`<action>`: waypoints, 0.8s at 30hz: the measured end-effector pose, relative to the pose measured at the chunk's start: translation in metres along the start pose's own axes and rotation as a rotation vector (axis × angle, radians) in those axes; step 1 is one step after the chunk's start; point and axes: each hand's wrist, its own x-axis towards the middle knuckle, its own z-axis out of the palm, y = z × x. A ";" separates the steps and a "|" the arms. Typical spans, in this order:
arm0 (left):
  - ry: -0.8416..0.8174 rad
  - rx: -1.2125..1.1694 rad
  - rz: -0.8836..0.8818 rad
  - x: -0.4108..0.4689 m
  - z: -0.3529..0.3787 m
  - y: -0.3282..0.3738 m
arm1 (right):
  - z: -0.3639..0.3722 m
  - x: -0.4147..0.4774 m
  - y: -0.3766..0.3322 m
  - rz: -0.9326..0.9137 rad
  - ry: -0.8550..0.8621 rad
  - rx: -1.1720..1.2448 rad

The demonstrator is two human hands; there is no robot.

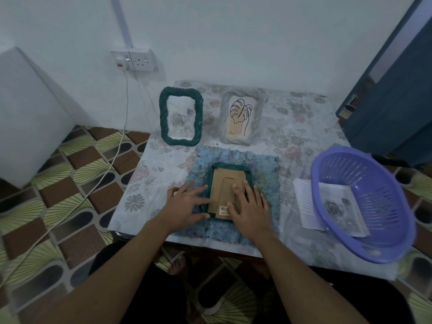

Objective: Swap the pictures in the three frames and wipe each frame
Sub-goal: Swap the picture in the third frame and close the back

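Green frame face down on blue cloth.
Left hand and right hand rest on it, fingers spread flat.

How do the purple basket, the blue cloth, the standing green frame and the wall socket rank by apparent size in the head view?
1-2, not ranked: purple basket and blue cloth look about alike, and wide-angle stretch near the edge makes it unsure.
3. standing green frame
4. wall socket

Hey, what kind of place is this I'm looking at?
Most likely a room in a home: a small table with a floral cloth, a patterned floor, and a wall socket with a cable plugged in.
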 end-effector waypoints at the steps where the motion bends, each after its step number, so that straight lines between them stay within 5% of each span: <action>1: -0.003 0.018 0.019 0.001 0.000 0.000 | 0.000 0.000 0.000 -0.003 0.000 -0.002; 10: -0.062 0.270 0.152 0.004 -0.013 0.014 | 0.002 0.001 0.001 -0.002 0.012 -0.011; 18: 0.264 0.295 0.281 -0.005 0.020 0.007 | 0.003 0.001 0.001 -0.004 0.006 -0.012; 24: 0.313 0.244 0.258 -0.009 0.027 0.007 | 0.004 0.002 0.001 0.000 0.004 -0.017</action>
